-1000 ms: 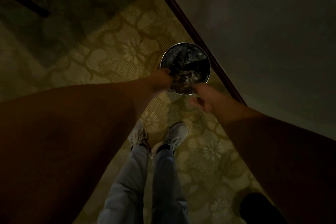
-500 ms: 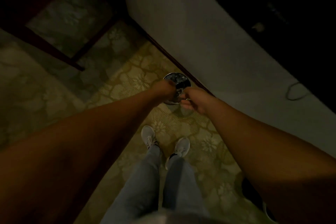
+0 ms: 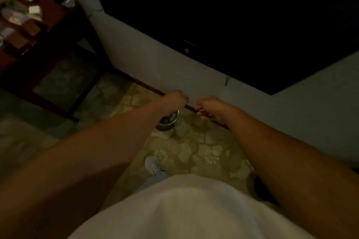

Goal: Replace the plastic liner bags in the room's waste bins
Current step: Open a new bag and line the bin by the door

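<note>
The left hand (image 3: 174, 99) is hanging above the bin (image 3: 167, 121) with its fingers curled; whether it is pinching anything I cannot tell. The bin is standing on the floor right under that hand, against the skirting, with a dark crumpled liner (image 3: 168, 118) showing inside. I am judging the liner light, soft and slippery, best pinched at its rim edge and gathered. The bin itself looks metal, stiff and easy to tip. The right hand (image 3: 210, 108), just right of the bin, is pinching something thin and pale, too blurred to name. A patterned carpet (image 3: 204, 151) is lying below both hands; a cluttered counter (image 3: 29, 25) stands far left.
</note>
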